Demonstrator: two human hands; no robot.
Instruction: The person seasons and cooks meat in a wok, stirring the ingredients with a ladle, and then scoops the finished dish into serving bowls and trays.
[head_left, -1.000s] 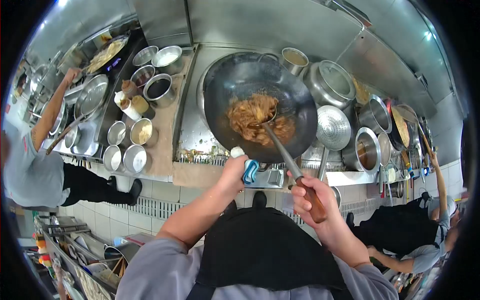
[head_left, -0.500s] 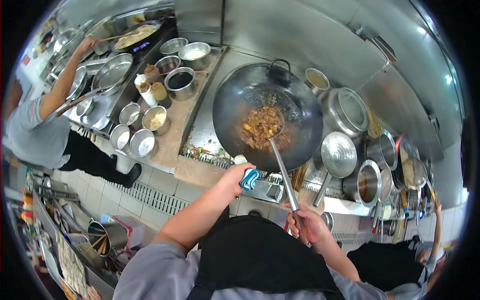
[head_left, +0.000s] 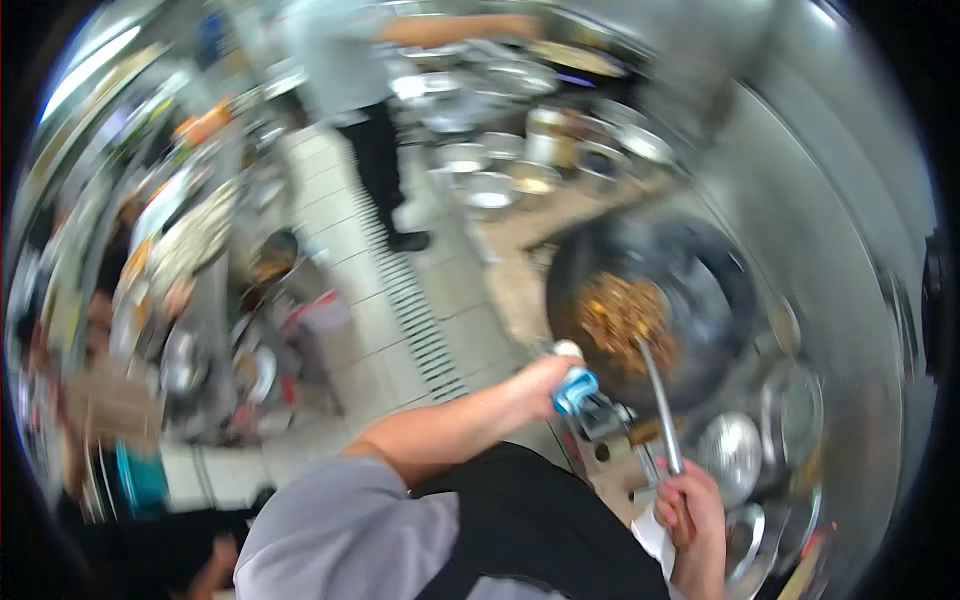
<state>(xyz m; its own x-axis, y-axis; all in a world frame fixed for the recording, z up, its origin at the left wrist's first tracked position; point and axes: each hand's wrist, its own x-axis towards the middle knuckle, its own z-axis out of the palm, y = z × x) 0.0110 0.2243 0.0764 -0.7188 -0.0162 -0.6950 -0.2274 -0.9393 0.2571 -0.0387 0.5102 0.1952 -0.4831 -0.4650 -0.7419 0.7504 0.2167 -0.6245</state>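
My right hand point(head_left: 692, 503) is wrapped round the handle of a long ladle point(head_left: 660, 400), whose bowl end is sunk in a brown stew of chopped pieces point(head_left: 625, 318). The stew lies in a large black wok point(head_left: 715, 345). At the wok's near rim, my left hand point(head_left: 545, 385) is closed on a folded blue-and-white cloth point(head_left: 575, 392). Whether a wok handle lies inside the cloth is hidden.
A perforated skimmer point(head_left: 730, 455) and metal pots stand right of the wok. Beyond it are several seasoning bowls point(head_left: 490, 192) and bottles point(head_left: 543, 135). A co-worker point(head_left: 345, 75) reaches over another pan point(head_left: 578, 58). Cluttered shelving point(head_left: 215, 330) runs along the left, blurred.
The view has swung left, so the wok now appears farther right and more floor and shelving show. Both hands keep their holds on the cloth and the ladle.
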